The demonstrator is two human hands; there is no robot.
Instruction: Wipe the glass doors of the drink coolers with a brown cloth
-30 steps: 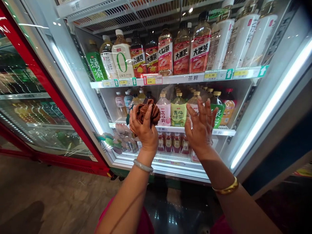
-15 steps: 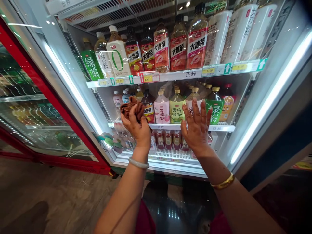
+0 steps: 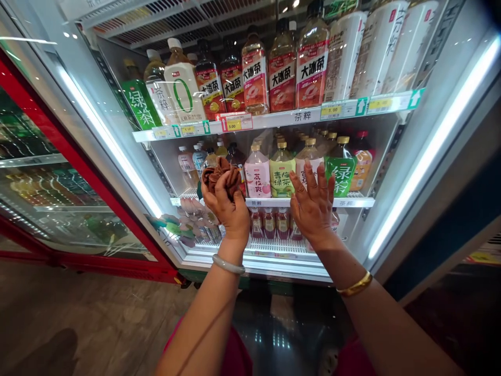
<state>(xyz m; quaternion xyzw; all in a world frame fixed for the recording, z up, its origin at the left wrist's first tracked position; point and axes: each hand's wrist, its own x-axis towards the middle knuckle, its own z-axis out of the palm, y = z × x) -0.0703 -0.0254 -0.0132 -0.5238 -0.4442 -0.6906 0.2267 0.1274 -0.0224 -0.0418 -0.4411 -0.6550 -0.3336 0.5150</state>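
My left hand (image 3: 230, 209) is closed around a crumpled brown cloth (image 3: 222, 176), in front of the drinks cooler's middle shelf. A pale bangle circles that wrist. To its right, my right hand (image 3: 315, 209) is spread flat with the fingers up, seemingly against the cooler's glass. It partly covers a pale pink-labelled bottle (image 3: 309, 152) behind it. Between the two hands show a pink bottle (image 3: 257, 175) and a yellow-green bottle (image 3: 282, 175). A green bottle (image 3: 342, 169) stands just right of my right fingers.
Large tea bottles (image 3: 282, 73) line the upper shelf above its price strip (image 3: 270, 119). Smaller dark bottles (image 3: 268, 224) stand on the bottom shelf. A flower decal (image 3: 188, 222) marks the lower left. A red-framed cooler (image 3: 129, 224) adjoins on the left, above the floor (image 3: 117, 308).
My left hand has shifted right and slightly down with the cloth, closer to my right hand. My right hand stays spread in nearly the same place. The view has tilted slightly.
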